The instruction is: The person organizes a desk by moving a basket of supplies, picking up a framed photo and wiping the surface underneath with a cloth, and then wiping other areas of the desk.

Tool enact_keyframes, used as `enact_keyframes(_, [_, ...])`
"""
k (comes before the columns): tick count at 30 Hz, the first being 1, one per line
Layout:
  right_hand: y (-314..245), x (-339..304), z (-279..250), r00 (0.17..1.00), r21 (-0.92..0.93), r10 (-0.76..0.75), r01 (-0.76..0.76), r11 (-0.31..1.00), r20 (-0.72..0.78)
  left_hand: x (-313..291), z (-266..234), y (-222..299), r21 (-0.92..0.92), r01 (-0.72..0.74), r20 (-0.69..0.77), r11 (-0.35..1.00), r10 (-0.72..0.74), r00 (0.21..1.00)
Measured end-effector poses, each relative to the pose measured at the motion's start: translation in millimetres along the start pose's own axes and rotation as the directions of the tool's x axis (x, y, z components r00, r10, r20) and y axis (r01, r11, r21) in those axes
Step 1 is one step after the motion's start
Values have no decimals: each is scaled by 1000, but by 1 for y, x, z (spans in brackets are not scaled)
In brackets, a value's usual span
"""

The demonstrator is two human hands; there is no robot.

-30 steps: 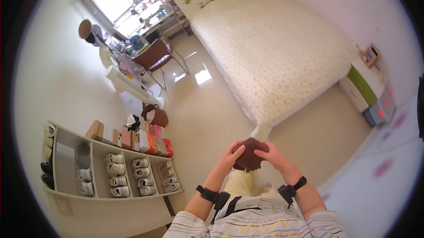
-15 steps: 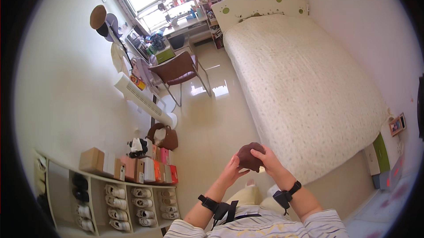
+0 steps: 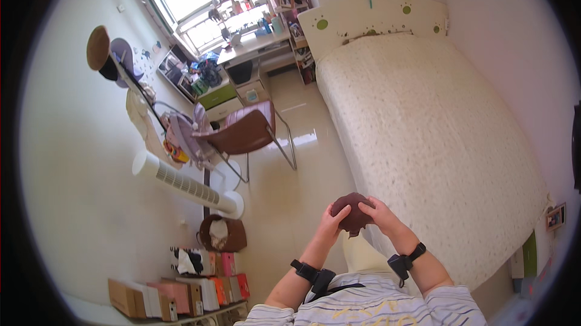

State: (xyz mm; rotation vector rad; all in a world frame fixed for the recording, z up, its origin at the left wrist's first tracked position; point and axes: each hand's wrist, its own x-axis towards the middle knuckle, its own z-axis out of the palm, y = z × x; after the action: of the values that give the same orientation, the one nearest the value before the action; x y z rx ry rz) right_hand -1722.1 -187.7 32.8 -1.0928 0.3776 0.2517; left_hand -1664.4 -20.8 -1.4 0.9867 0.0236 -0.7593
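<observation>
Between my two hands is a dark maroon, rounded thing (image 3: 353,219) with an uneven lower edge; its exact kind does not show. My left hand (image 3: 330,222) grips its left side, the thumb lying over the top. On the opposite side my right hand (image 3: 382,216) holds it the same way, thumb on the upper face. Both hands are in front of my body, near the lower left edge of the bed (image 3: 436,144). The fingers underneath are hidden by the maroon thing.
A brown chair (image 3: 242,135) stands ahead on the glossy floor (image 3: 281,199). Left of it are a white tower fan (image 3: 187,187) and a loaded coat stand (image 3: 142,87). A brown bag (image 3: 233,235) and several boxes (image 3: 181,296) are lower left. A desk (image 3: 254,47) is under the window.
My view has moved forward; the chair and fan look nearer and the shoe shelf has mostly dropped out of sight. My left thumb now rests on top of the maroon thing, which has turned.
</observation>
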Motion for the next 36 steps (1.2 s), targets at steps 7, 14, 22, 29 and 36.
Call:
enact_keyframes(7, [-123, 205, 11, 994, -103, -109, 106, 989, -25, 167, -23, 142, -108, -111, -88, 988, 102, 991])
enact_keyframes(14, [-192, 409, 24, 995, -282, -76, 93, 955, 71, 327, -90, 232, -236, -136, -166, 962, 98, 981])
enact_keyframes(22, [-291, 622, 65, 991, -438, -93, 125, 890, 93, 493, -150, 365, -193, -181, -248, 964, 131, 960])
enact_keyframes(29, [-331, 766, 92, 992, -447, 61, -7, 895, 106, 598, -213, 441, -167, -152, -265, 974, 104, 959])
enact_keyframes(36, [-348, 914, 125, 961, -562, 193, -49, 825, 198, 673, -273, 474, -208, -248, -526, 946, 105, 844])
